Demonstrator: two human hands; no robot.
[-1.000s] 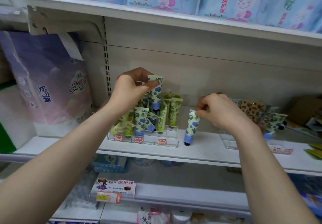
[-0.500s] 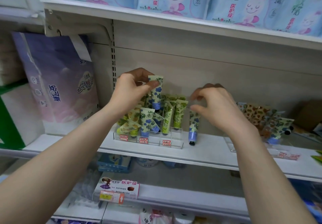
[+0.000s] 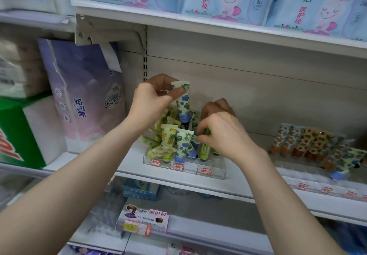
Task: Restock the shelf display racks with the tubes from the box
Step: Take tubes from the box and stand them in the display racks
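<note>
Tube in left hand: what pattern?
Pale cream tube with blue flowers and green leaves, pinched by the left hand; head view.

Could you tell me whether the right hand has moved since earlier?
Yes: the right hand has moved left, from beside the clear rack to over it.

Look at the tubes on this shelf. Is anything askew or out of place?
Yes. In the clear rack, the tubes lean against one another rather than standing in rows, and a yellow tube at its front left lies almost flat. The tubes farther right also slump sideways.
</note>
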